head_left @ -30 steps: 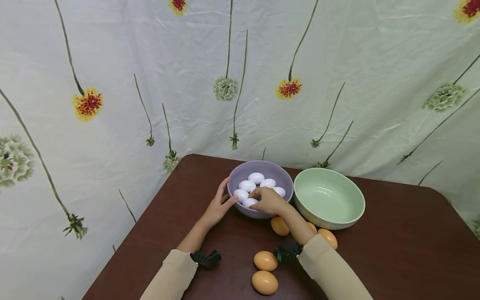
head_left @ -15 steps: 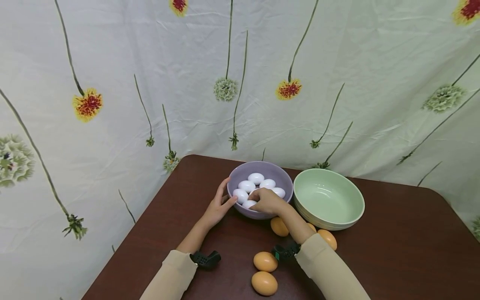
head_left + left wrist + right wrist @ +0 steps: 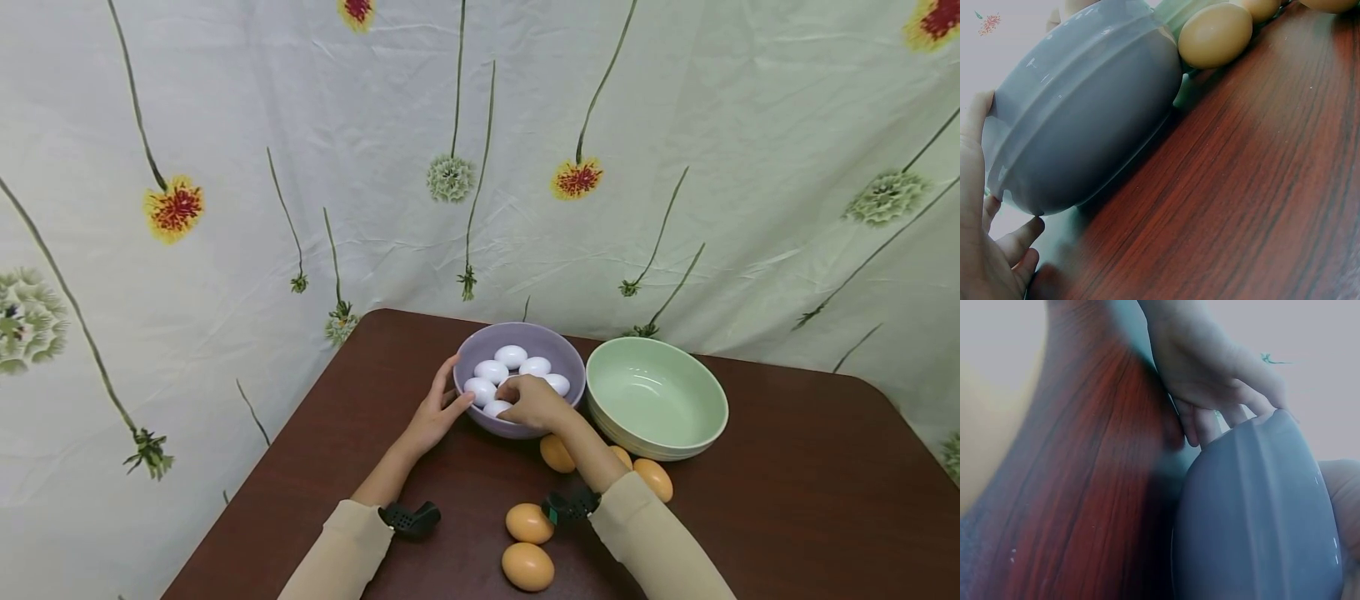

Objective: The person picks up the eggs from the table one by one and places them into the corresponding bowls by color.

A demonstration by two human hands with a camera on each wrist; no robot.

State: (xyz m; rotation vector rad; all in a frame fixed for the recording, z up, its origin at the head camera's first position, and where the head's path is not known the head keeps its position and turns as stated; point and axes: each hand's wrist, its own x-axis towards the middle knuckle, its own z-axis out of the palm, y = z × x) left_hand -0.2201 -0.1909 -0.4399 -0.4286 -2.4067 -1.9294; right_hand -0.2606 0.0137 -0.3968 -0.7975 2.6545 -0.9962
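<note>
A purple bowl (image 3: pixel 469 346) holding several white eggs (image 3: pixel 512 357) stands toward the back of the table. My left hand (image 3: pixel 432 419) holds the bowl's left side, thumb by the rim and fingers round the outer wall. In the left wrist view those fingers reach down to the base of the purple bowl (image 3: pixel 1091 119). My right hand (image 3: pixel 538 402) reaches inside over the near rim, fingers bent down among the eggs. It pinches at a white egg (image 3: pixel 497 409) at the front of the bowl. The fingertips are partly hidden.
A green bowl (image 3: pixel 652 392) sits just right of the purple one. A brown egg (image 3: pixel 557 454) lies below my right wrist, another brown egg (image 3: pixel 653 479) before the green bowl. Two more lie nearer, the front brown egg (image 3: pixel 528 567) lowest. A flowered cloth (image 3: pixel 375 150) hangs behind.
</note>
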